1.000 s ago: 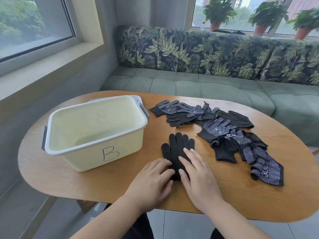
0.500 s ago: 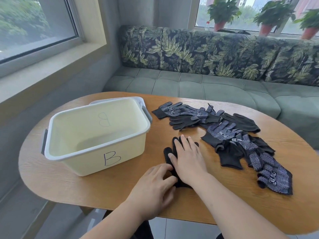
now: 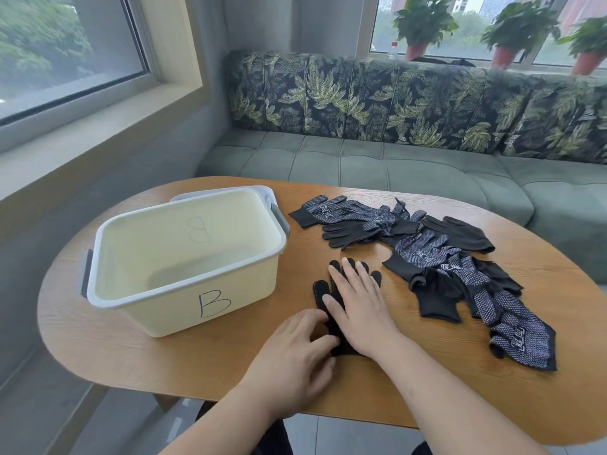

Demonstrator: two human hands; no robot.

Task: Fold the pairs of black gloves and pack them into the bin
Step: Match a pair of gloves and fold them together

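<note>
A black glove pair (image 3: 320, 292) lies flat on the wooden table (image 3: 230, 366), fingers pointing away from me. My right hand (image 3: 358, 307) presses flat on it with straight fingers, covering most of it. My left hand (image 3: 295, 356) rests at the cuff end, fingertips touching the fabric. A pale yellow bin (image 3: 184, 257) marked "B" stands empty to the left. A loose pile of black dotted gloves (image 3: 440, 267) spreads to the right.
A green sofa (image 3: 394, 165) with leaf-print back cushions runs behind the table. A window sill lies to the left. Potted plants (image 3: 423, 24) stand on the far sill. Bare table wood shows in front of the bin and near my arms.
My right hand has slid forward along the glove from the cuff toward its fingers, flattening it. My left hand stayed at the cuff end.
</note>
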